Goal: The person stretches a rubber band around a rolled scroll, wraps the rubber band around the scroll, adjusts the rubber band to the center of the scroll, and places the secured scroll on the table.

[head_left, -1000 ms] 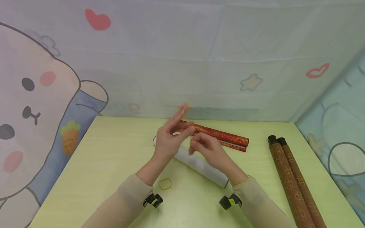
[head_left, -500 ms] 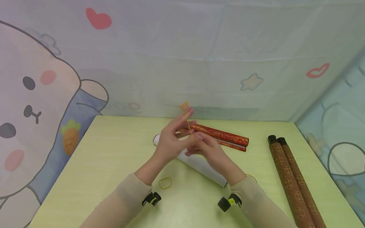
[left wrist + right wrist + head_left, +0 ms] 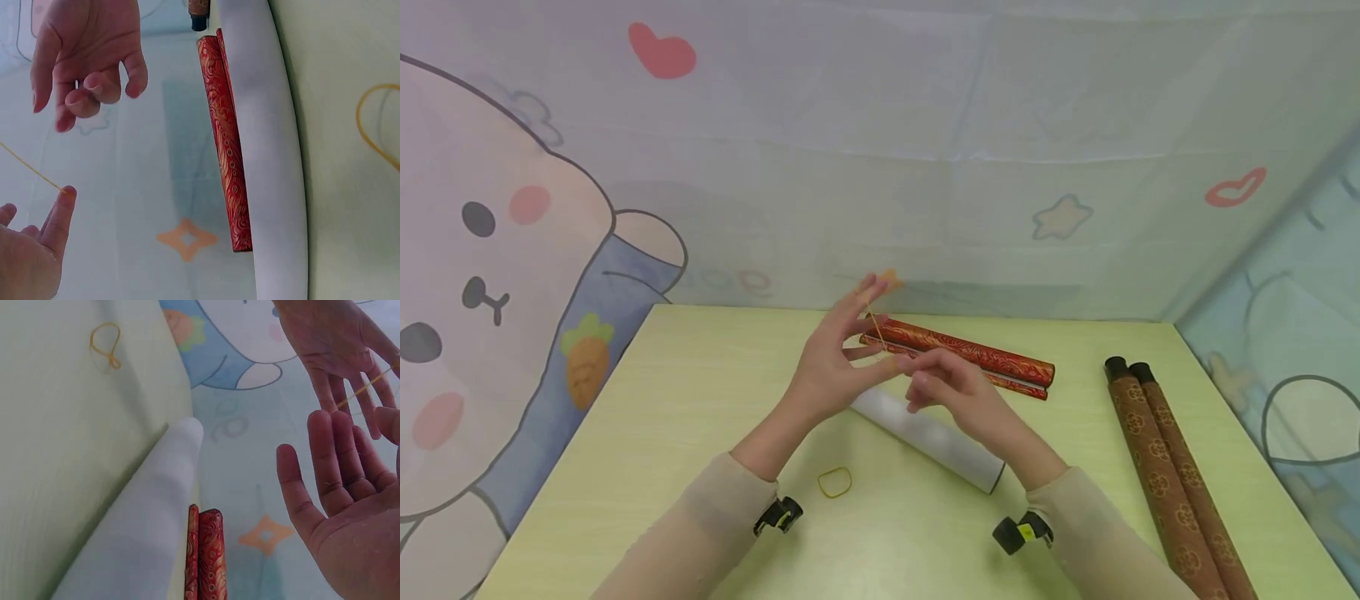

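Note:
My left hand [image 3: 831,358] is raised above a white roll [image 3: 932,437], its fingers spread. A thin yellow rubber band [image 3: 877,325] is stretched between its index finger and thumb. In the left wrist view the band [image 3: 31,167] runs taut from the index fingertip out of frame. My right hand [image 3: 958,392] is close beside it, index fingertip right at the left thumb. In the left wrist view the right hand's [image 3: 94,59] fingers are loosely bent and hold nothing. Another yellow rubber band [image 3: 835,482] lies on the table, left of the white roll.
Behind the white roll lie red-and-gold patterned rolls [image 3: 985,354]. Two brown flower-patterned rolls [image 3: 1172,483] with black ends lie along the right side of the pale table [image 3: 700,392]. A printed cloth [image 3: 850,167] hangs behind the table's far edge.
The left hand has shifted left and its index finger and thumb have spread, stretching the band. The right hand has moved slightly right. The band by the right sleeve is now hidden.

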`<act>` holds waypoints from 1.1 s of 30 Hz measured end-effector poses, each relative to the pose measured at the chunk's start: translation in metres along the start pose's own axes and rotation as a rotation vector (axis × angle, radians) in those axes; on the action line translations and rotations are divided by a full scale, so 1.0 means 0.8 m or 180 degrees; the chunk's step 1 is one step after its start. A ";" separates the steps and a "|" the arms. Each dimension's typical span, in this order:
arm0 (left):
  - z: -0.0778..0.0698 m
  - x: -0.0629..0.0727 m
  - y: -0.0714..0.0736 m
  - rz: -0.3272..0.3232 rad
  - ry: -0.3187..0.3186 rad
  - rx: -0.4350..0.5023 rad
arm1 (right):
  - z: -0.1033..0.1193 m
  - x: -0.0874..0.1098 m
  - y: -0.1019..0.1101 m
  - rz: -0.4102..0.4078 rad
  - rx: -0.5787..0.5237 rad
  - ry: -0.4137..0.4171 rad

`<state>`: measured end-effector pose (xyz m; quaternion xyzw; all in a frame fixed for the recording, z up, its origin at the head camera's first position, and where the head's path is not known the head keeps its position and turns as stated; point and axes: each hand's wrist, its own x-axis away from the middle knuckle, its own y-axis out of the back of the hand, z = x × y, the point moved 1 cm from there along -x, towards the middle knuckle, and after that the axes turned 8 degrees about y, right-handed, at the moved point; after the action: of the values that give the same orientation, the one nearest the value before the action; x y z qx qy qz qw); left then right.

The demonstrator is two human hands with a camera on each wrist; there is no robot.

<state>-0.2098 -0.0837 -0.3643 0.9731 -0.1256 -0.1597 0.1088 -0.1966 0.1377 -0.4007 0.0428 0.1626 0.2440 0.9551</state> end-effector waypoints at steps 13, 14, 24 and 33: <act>0.011 0.005 0.026 -0.0012 0.0439 -0.0586 | 0.011 0.001 0.019 0.0254 0.1215 -0.0081; 0.012 0.005 0.028 0.0001 0.0456 -0.0612 | 0.010 0.001 0.020 0.0285 0.1267 -0.0101; 0.023 0.009 0.045 0.0035 0.0620 -0.0973 | -0.014 -0.004 0.011 0.0909 0.2424 -0.0453; 0.031 0.010 0.051 0.0035 0.0660 -0.1170 | -0.036 -0.007 -0.007 0.1188 0.3353 -0.0699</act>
<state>-0.2193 -0.1285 -0.3791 0.9474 -0.0878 -0.0784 0.2977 -0.2082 0.1306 -0.4274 0.5665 0.1517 0.2887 0.7568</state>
